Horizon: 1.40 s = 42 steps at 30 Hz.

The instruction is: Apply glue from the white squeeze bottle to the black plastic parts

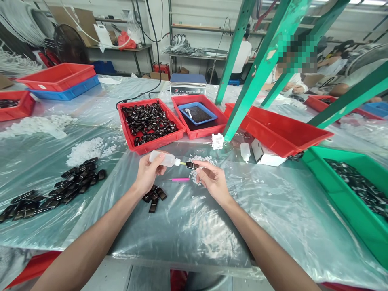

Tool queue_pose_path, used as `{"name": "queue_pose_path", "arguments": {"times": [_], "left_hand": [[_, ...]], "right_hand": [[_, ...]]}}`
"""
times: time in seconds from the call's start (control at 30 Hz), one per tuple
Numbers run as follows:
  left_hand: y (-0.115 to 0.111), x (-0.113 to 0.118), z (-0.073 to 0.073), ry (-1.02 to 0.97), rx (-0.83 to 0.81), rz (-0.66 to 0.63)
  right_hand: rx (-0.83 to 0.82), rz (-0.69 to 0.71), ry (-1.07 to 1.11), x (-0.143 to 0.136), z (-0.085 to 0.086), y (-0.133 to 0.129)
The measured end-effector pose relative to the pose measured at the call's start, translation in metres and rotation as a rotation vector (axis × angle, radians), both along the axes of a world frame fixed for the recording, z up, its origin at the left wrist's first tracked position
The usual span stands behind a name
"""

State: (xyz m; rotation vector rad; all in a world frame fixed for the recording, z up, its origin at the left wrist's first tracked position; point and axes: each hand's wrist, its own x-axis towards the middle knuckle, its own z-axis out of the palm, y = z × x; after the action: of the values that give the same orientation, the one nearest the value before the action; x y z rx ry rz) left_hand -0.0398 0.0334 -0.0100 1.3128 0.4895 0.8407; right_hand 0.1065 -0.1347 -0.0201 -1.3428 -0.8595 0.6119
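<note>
My left hand (149,171) is closed around a translucent white squeeze bottle (166,159), tilted sideways with its thin yellowish nozzle pointing right. The nozzle tip meets, or nearly meets, a small glossy black plastic part (192,165). That part is pinched between the thumb and fingers of my right hand (212,178). Below the bottle lies a pink-handled pick (180,179) on the plastic sheet. Small white pieces (202,158) are scattered behind and under my right hand. Several more black parts (155,196) lie in a loose pile just below my left hand.
A red tray of black parts (125,133) stands ahead, beside a red tray (197,132) holding a blue tray (211,117). Green posts (257,76) rise at centre right. A second bottle (245,152) and a green bin (321,155) are rightward. Black parts (65,190) lie left.
</note>
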Motion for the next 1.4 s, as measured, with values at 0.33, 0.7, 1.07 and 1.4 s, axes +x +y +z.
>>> {"name": "queue_pose_path", "arguments": {"times": [0.33,0.7,1.07,1.4], "left_hand": [[-0.001,0.0,0.003,0.022,0.004,-0.017],[-0.002,-0.001,0.004,0.034,0.019,-0.021],[-0.003,-0.001,0.004,-0.007,-0.057,-0.114],[0.008,0.005,-0.005,0.13,0.045,-0.056]], "right_hand": [[0.021,-0.022,0.007,0.0,0.0,0.0],[0.041,-0.021,0.015,0.0,-0.001,0.0],[0.01,-0.102,0.013,0.0,0.001,0.001],[0.051,-0.306,0.065,0.01,-0.005,0.004]]}}
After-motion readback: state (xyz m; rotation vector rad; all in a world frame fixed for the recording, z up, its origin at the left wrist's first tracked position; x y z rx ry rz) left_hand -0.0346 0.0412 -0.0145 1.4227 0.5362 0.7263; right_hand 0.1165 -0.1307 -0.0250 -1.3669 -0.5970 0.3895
